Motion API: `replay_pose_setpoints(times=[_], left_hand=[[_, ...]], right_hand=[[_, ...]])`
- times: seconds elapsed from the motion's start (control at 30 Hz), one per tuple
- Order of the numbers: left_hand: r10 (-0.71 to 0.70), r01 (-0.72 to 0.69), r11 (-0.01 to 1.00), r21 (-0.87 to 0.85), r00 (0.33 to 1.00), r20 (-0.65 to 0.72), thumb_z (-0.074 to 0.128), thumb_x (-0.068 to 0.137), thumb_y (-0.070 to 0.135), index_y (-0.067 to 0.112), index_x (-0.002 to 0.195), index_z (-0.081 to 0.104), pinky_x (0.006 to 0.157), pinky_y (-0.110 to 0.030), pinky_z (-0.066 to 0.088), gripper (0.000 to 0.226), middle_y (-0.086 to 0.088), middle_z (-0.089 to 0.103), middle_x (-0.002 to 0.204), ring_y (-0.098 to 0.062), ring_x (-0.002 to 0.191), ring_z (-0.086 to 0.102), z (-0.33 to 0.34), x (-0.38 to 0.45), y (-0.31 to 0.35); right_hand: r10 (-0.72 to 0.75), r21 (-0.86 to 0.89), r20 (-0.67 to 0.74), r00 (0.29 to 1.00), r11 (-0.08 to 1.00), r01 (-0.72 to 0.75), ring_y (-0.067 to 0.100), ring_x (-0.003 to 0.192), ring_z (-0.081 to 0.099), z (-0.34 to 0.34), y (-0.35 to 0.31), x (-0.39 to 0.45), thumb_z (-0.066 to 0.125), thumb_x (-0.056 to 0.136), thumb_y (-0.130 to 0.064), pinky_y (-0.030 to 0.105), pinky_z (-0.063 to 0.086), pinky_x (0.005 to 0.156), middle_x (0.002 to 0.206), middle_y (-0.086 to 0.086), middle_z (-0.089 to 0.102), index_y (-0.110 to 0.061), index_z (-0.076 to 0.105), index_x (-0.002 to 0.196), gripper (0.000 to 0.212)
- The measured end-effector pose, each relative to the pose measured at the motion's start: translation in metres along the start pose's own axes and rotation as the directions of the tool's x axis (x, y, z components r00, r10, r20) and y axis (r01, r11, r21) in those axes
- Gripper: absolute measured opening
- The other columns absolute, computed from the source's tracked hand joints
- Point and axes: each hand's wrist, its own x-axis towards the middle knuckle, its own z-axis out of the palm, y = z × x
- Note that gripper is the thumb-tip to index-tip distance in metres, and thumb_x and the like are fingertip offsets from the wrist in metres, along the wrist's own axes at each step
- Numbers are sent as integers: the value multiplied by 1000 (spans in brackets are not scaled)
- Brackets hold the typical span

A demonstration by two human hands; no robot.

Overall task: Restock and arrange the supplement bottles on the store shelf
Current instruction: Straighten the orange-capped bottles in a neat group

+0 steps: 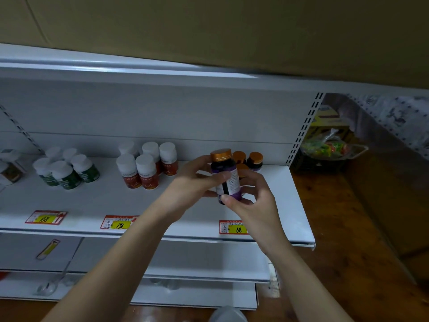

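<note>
White shelf [162,205] carries bottles grouped by kind above matching price tags. Near its right edge, the left hand [192,182] and right hand [253,201] both curl round a purple orange-capped bottle [226,175], likely destined for the orange-capped group [254,160] behind it.

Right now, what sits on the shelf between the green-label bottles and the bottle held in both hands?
The head view shows a cluster of white-capped, orange-label bottles between the green-label bottles and the held bottle.
</note>
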Motion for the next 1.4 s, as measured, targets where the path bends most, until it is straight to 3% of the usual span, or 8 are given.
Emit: replay_pose_setpoints(times=[0.1,0.23,0.5,0.63,0.83,1.0,1.27,1.4], left_hand=[[-22,21,992,-122,1000,-2,70,90,12,11,126,58,83,-40,61,38,-10,67,117,-22,102,71,-3,-1,0],[-43,35,975,-220,999,-33,62,94,9,3,119,55,89,-38,59,26,-13,69,115,-25,107,69,-4,-1,-3],[-69,71,997,-36,996,62,75,77,38,29,126,60,85,-43,61,52,1,65,121,-18,102,70,4,-4,-7],[-63,63,996,-68,998,8,79,83,24,24,125,62,79,-43,62,45,-9,66,117,-24,98,72,7,-2,-11],[-131,131,974,-185,991,16,67,92,16,15,130,56,88,-50,59,39,-9,66,122,-23,110,68,2,-3,-12],[-176,190,960,-208,981,84,62,96,15,14,126,57,92,-54,56,31,-7,69,120,-22,112,67,0,-6,-11],[-89,106,989,-102,984,154,73,86,21,23,126,61,94,-53,55,42,3,67,125,-15,111,67,-8,-10,0],[15,5,997,-82,971,240,79,76,14,19,125,61,96,-48,55,52,3,67,126,-17,118,64,-18,-12,6]], right_hand=[[76,88,57,996,993,-80,12,110,65,-2,1,2,65,94,-20,27,54,94,117,-2,69,-24,57,131,37],[149,311,175,973,929,-198,21,112,67,-2,0,2,47,102,-7,39,53,101,114,-1,73,-20,60,126,30],[66,23,5,998,998,-66,-1,92,66,6,1,1,79,80,-4,11,52,74,110,4,65,-22,50,133,63],[20,-60,7,1000,998,-20,2,96,65,12,5,2,85,74,-8,20,57,80,110,3,63,-26,47,137,75],[39,-64,49,998,997,-35,2,100,66,3,1,4,64,95,-30,30,56,93,103,-15,71,-37,62,118,25],[51,-38,76,996,998,-48,9,99,69,0,0,5,67,93,-19,39,57,93,100,-14,73,-34,64,112,23],[-45,-158,132,990,985,66,-11,100,60,-3,-9,1,72,88,-16,2,44,79,100,-34,65,-49,56,107,42],[-107,-104,176,979,987,126,-11,104,58,-9,-17,4,76,83,-5,3,46,80,108,-26,65,-44,56,113,53]])
